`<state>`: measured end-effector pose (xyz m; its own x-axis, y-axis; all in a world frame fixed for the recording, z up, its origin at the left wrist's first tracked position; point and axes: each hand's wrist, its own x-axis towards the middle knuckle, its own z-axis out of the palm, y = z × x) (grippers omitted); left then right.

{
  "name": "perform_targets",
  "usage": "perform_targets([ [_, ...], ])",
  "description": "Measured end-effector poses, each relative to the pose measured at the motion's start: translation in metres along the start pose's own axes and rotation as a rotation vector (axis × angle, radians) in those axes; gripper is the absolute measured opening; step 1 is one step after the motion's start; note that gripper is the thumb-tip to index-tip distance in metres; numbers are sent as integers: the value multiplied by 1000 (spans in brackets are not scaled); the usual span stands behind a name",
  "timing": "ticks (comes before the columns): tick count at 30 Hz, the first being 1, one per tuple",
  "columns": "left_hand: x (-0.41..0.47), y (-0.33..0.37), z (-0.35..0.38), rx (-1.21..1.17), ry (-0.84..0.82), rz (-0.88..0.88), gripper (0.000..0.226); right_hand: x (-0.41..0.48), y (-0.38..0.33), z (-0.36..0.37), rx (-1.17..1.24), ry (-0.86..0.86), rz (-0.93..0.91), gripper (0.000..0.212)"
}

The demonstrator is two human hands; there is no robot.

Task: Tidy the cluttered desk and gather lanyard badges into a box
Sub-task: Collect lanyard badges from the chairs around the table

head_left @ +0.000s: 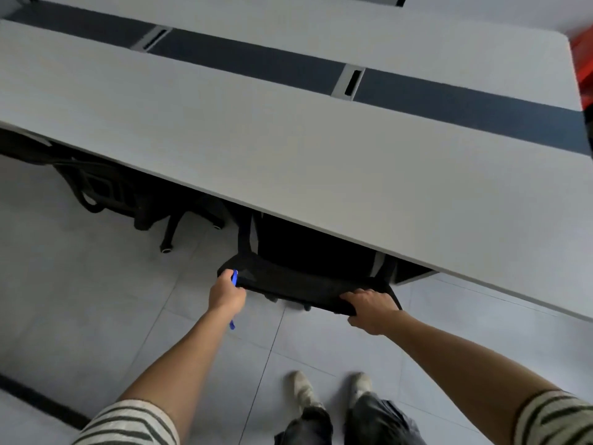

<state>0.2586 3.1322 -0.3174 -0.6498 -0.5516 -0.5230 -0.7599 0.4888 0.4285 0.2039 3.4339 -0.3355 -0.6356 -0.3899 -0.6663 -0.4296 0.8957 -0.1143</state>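
left hand [226, 292]: curled, gripping | right hand [370, 311]: curled, gripping | arms: outstretched

We see a long pale grey desk [288, 139] with a dark strip [250, 56] along its middle. A thin blue strap [235, 277], probably a lanyard, shows above and below our left hand [226, 295], which grips it against a black chair [288, 281].

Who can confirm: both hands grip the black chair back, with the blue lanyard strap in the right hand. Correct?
One slip. The head view shows the blue lanyard strap in the left hand, not the right hand. The rest is correct: both hands grip the black chair back.
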Motion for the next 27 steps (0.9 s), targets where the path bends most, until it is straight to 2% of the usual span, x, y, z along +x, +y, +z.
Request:
perform_targets([
  [6, 32, 12, -28, -81, -32, -30, 56, 35, -18, -37, -14, -64, -70, 68],
  [13, 39, -7, -96, -142, 140, -22, 28, 79, -84, -85, -81, -158, -240, 64],
  [16, 33, -34, -138, -216, 227, -65, 8, 98, -128, -121, -82, -99, -327, 58],
  [18, 31, -57, -167, -276, 278, -97, 9, 111, -166, -146, -92, -59, -384, 54],
  [19, 32, -73, -185, -303, 304, -119, 2, 118, -191, -159, -107, -41, -414, 53],
  [22, 40, -114, -225, -375, 360, -170, 16, 135, -253, -189, -138, 5, -484, 45],
  [25, 53, -156, -259, -467, 378, -198, 11, 150, -318, -206, -157, 21, -511, 40],
  [27, 68, -190, -292, -559, 396, -215, 19, 162, -375, -216, -128, 44, -522, 38],
])
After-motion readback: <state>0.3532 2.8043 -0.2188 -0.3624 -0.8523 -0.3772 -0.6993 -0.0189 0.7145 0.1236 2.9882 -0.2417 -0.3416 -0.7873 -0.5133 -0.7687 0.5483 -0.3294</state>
